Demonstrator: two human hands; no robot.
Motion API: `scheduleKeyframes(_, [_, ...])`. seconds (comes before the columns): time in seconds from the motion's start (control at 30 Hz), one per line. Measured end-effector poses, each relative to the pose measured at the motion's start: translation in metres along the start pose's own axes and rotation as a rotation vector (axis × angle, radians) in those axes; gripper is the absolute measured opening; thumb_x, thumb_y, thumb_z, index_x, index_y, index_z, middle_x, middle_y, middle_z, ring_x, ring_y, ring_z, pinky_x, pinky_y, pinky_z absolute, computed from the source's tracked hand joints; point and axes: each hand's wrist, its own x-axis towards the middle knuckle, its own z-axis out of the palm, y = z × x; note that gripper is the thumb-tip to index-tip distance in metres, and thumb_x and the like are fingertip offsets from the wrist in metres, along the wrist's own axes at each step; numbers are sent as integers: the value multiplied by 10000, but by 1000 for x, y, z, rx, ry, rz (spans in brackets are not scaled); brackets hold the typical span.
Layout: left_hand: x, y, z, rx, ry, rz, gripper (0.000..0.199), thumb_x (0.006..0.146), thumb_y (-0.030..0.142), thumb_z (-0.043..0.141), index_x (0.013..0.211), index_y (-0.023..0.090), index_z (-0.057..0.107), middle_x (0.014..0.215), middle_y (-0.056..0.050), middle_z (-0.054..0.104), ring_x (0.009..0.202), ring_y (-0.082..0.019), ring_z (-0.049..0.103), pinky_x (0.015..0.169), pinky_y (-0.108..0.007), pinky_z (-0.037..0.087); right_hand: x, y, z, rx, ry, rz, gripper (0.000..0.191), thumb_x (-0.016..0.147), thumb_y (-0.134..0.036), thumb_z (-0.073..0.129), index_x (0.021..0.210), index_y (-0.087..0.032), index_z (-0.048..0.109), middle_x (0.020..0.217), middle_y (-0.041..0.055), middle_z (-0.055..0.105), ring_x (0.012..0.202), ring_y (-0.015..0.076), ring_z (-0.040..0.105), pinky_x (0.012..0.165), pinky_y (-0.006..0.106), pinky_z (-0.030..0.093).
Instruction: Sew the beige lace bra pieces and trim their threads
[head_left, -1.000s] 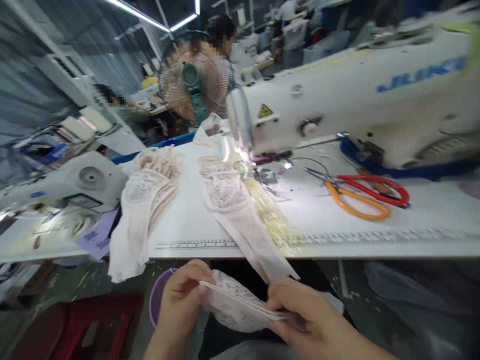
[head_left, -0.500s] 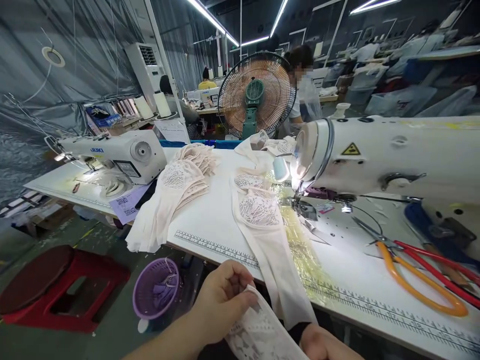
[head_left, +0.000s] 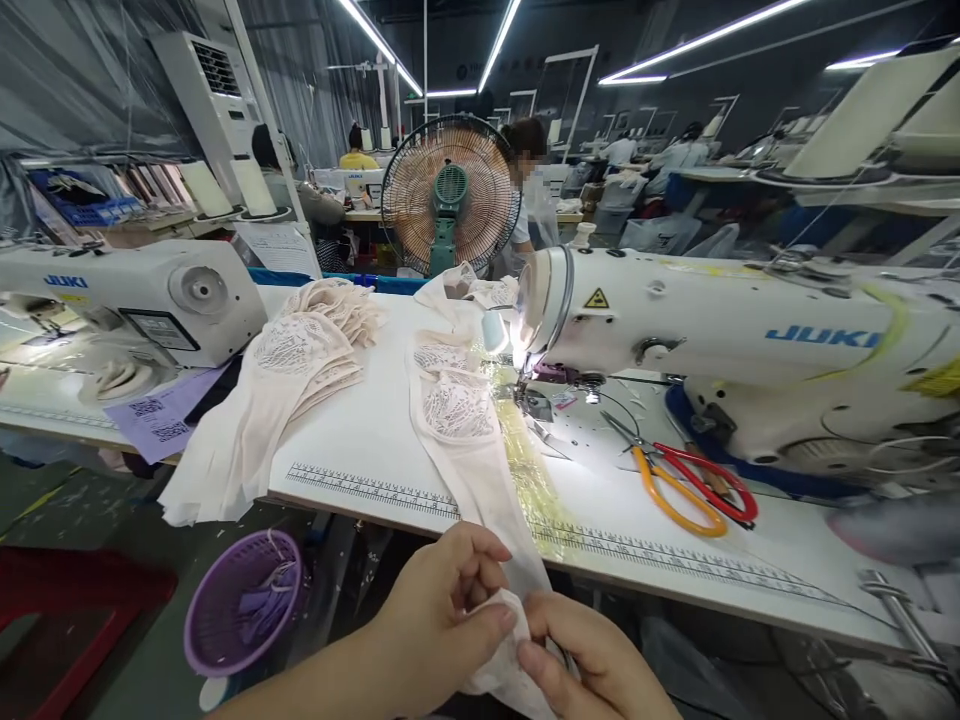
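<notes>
matt held cloth (head_left: pixel 511 685), plastic basket (head_left: pixel 221 655), metal scissor blades (head_left: pixel 622 431), smooth tabletop (head_left: pixel 352 430)

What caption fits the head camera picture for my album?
Two hands hold pale cloth in front of a sewing machine, with scissors lying on the table.

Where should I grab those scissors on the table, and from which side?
Probably by the orange handle and red handle, with the right hand from the near side: handles point toward you and rightward, blades point away and left, and the sewing machine crowds the far side.
</notes>
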Motion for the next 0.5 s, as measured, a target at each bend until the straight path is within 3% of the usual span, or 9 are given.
scheduleKeyframes(0.13, [-2,2,-1,39,39,-18,219,709,218,565,911,150,515,721,9,492,632,-124,432,574,-246,351,2,6,8,19,74,-100,338,917,-425,376,667,-207,437,641,-31,417,593,126,440,571,229,376])
scheduleKeyframes(0.3, [-4,-2,2,64,74,-62,105,688,246,596,714,151,558,648,23,454,606,-118,399,566,-242,333,-2,8,11,65,84,-59,306,921,-394,388,685,-210,454,672,-28,434,631,132,456,602,237,378])
scheduleKeyframes(0.5, [-3,-7,8,-46,84,-37,141,688,268,603,624,153,552,628,10,472,600,-124,419,576,-255,324,-1,5,12,119,77,-55,370,907,-441,398,621,-208,389,620,-40,389,578,121,403,558,235,351])
